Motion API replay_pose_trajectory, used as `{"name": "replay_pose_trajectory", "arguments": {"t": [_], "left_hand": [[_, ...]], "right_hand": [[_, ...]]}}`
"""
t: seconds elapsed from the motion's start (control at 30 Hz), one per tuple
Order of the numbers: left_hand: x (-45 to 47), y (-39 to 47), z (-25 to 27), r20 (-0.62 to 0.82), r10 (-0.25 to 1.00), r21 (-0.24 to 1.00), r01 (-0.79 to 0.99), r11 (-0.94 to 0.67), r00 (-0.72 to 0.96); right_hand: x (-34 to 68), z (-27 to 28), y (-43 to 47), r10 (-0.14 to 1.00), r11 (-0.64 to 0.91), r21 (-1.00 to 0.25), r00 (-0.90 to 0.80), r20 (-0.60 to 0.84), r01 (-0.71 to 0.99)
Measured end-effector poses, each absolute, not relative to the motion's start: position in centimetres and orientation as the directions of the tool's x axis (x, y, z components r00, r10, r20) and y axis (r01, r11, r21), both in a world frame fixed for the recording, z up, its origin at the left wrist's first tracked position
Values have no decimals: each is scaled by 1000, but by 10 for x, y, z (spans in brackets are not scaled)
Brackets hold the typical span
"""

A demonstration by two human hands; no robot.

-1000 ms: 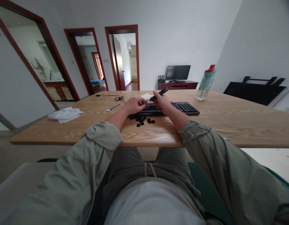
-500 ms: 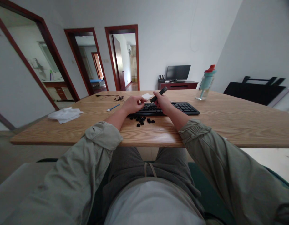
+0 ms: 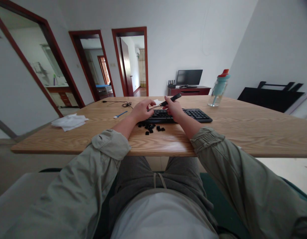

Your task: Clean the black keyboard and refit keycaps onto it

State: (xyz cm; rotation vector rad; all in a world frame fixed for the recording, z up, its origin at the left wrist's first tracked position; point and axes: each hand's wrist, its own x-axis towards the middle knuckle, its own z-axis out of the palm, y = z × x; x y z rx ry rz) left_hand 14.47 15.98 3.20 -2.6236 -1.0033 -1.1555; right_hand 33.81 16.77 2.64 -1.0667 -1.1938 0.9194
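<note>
The keyboard (image 3: pixel 197 115) is overhung by the left hand (image 3: pixel 141 111) (half-curled, any hold unclear) and right hand (image 3: pixel 173 109), where a tool (image 3: pixel 175 97) is gripped.

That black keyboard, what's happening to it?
A person's right hand holds a black-handled tool with a thin shaft pointing toward the left hand, at the left end of the black plastic keyboard. Small square black keycaps lie loose on the brown wooden table, nearer the person. I can't tell whether the left hand grips anything.
</note>
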Motion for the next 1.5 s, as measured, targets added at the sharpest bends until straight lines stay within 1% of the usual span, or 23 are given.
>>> {"name": "replay_pose_trajectory", "arguments": {"t": [0.07, 0.17, 0.23, 0.33, 0.5, 0.67, 0.87, 1.23, 1.5], "left_hand": [[146, 156, 34, 698, 492, 104, 605, -789, 520], [151, 151, 35, 654, 454, 0, 600, -800, 605], [154, 150, 35, 634, 446, -45, 606, -794, 631], [156, 150, 34, 631, 441, -82, 620, -780, 638], [155, 154, 32, 627, 464, -107, 659, -744, 626], [155, 159, 28, 619, 437, -166, 653, -739, 652], [156, 160, 29, 601, 427, -184, 637, -749, 676], [150, 161, 31, 624, 469, -183, 701, -689, 625], [152, 160, 29, 596, 443, -189, 653, -733, 670]], "right_hand": [[338, 26, 168, 956, 258, -966, 149, 254, -4], [338, 26, 167, 955, 267, -964, 136, 265, 1], [337, 26, 167, 954, 270, -963, 134, 268, 2], [337, 26, 166, 953, 271, -963, 136, 270, 14], [337, 27, 166, 955, 263, -964, 136, 265, 33], [336, 27, 166, 952, 267, -962, 139, 274, 63], [336, 26, 165, 948, 279, -957, 137, 289, 84], [339, 22, 172, 934, 305, -935, 134, 330, 179], [339, 20, 176, 923, 315, -930, 166, 347, 191]]}}
